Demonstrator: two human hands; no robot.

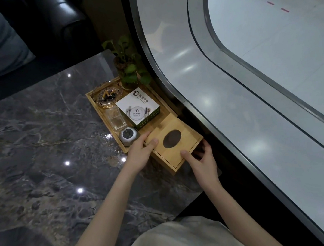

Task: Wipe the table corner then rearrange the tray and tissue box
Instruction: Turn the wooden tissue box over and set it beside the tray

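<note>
A bamboo tissue box (pixel 175 145) with a dark oval slot in its lid lies at the right edge of the dark marble table (pixel 42 153), its far end against the near end of a bamboo tray (pixel 94 101). My left hand (pixel 141 154) grips the box's left side, thumb on the lid. My right hand (pixel 201 159) holds its right near corner, thumb on top and fingers wrapped around the side. The box's right part overhangs the table edge.
The tray holds a glass ashtray (pixel 108 96) with cigarette butts, a clear toothpick box (pixel 115 118), a grey round device (pixel 129 136), a white printed carton (pixel 137 107) and a potted plant (pixel 128 67). A window sill (pixel 212 79) runs along the right; dark sofa behind.
</note>
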